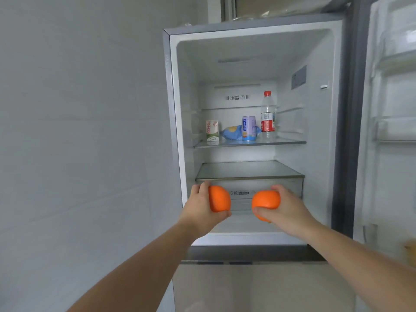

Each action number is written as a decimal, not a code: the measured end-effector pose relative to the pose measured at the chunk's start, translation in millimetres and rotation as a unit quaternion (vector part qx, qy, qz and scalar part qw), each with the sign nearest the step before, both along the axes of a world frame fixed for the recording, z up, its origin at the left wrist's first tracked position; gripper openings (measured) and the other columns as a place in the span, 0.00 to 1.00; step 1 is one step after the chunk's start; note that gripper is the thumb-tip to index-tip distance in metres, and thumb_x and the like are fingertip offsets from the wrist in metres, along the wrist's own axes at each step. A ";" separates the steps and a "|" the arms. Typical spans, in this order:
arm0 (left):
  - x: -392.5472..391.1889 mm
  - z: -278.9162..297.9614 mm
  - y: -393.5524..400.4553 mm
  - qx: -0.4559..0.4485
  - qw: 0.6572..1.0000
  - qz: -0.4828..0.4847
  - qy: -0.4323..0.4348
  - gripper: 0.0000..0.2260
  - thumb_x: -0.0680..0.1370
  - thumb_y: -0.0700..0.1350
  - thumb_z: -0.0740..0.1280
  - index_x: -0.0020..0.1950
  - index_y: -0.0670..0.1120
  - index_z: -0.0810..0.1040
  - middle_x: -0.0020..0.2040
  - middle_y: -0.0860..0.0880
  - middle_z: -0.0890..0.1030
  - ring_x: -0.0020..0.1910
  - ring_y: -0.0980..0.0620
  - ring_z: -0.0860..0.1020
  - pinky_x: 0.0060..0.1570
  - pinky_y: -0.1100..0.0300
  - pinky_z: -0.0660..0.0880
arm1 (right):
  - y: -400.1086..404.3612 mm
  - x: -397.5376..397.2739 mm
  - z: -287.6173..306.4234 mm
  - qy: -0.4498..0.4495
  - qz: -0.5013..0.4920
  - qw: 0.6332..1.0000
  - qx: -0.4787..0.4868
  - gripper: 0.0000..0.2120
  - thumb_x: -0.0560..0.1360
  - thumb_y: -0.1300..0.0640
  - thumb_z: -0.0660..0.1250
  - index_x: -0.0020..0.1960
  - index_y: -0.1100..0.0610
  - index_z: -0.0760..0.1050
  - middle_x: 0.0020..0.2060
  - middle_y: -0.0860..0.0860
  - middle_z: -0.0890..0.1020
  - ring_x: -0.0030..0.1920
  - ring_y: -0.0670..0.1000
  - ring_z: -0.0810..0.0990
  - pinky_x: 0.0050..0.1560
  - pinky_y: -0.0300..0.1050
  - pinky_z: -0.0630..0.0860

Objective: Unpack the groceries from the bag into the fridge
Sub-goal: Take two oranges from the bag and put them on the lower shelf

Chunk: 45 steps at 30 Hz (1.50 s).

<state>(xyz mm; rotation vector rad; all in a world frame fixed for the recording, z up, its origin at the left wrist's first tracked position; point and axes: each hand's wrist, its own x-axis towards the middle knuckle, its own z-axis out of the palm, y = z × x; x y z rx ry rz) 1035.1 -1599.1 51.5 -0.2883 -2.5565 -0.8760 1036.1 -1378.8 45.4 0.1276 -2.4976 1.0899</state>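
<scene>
From the head camera, both bare arms reach forward into the open white fridge point(177, 131), whose door point(391, 109) is swung out to the right. The left hand point(200, 208) has its grip curled round a round bright orange fruit point(219, 199), thumb below and fingers over the top. The right hand point(286, 208) grips a second round orange fruit point(265, 199) the same way, thumb across its lower front. The two oranges are held level, near each other but apart, in front of the clear drawer front point(247, 188) just under the lower glass shelf point(248, 170).

On the upper glass shelf point(292, 142) stand, from left to right, a small white and green carton point(212, 130), a crumpled blue plastic packet point(231, 132), a pale blue printed can point(248, 128) touching the packet's right side, and a tall clear plastic bottle with a red cap and red label point(267, 114). A grey wall point(78, 120) fills the left.
</scene>
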 end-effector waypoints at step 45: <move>-433.4 29.8 52.1 -0.022 0.996 0.073 -0.051 0.23 0.70 0.54 0.74 0.63 0.50 0.76 0.59 0.47 0.79 0.60 0.46 0.77 0.60 0.51 0.74 | 23.3 -465.2 23.7 -0.025 -0.041 0.990 0.130 0.33 0.65 0.40 0.72 0.67 0.46 0.69 0.62 0.52 0.76 0.61 0.55 0.76 0.60 0.50 0.74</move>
